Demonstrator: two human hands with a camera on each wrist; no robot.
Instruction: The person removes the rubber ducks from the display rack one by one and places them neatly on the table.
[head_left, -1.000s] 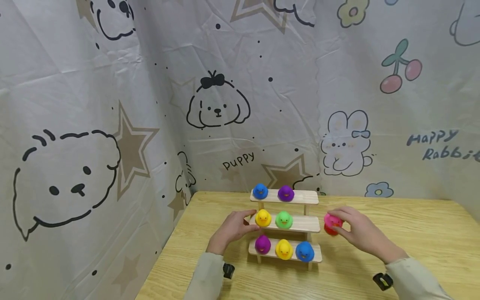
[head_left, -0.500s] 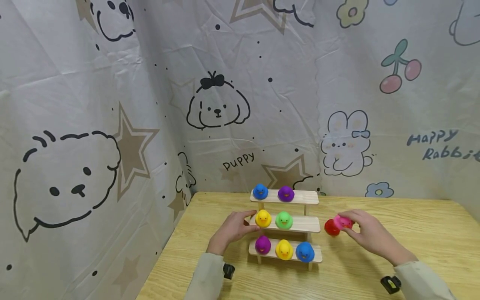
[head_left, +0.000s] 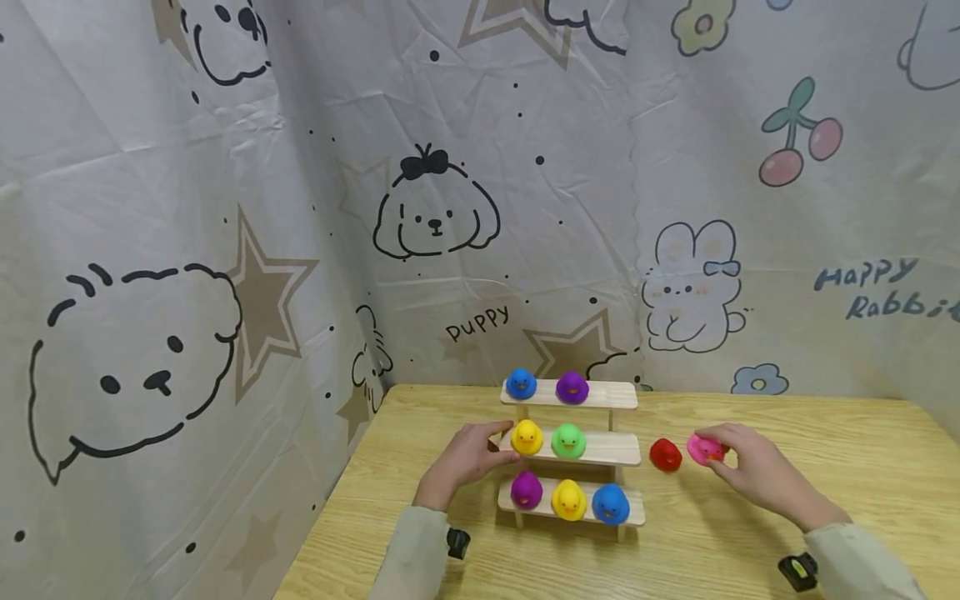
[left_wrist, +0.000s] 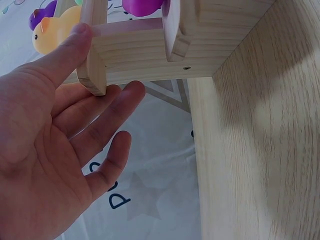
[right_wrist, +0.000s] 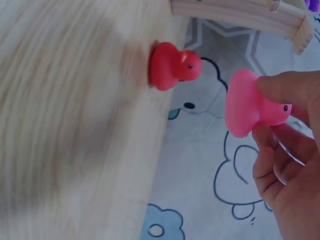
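Observation:
In the head view a three-tier wooden display shelf (head_left: pixel 613 448) stands on the table, with rubber ducks on every tier. My left hand (head_left: pixel 465 457) pinches the left end of its middle board, thumb over the board beside a yellow duck (head_left: pixel 527 437). To the right of the shelf, my right hand (head_left: pixel 759 467) holds a pink rubber duck (head_left: pixel 705 450) between thumb and fingers. The right wrist view has this pink duck raised off the wood. A red rubber duck (head_left: pixel 666 455) sits on the table between the shelf and the pink duck.
On the top tier are a blue duck (head_left: pixel 521 383) and a purple duck (head_left: pixel 573 387). The middle tier also bears a green duck (head_left: pixel 568 441). Purple (head_left: pixel 527 490), yellow (head_left: pixel 569 500) and blue (head_left: pixel 611 504) ducks line the bottom tier. A printed curtain (head_left: pixel 570 250) hangs behind the table.
My right hand has carried the pink duck rightward, from over the red duck to beside it, so the red duck is now in full sight. The left hand stays on the shelf.

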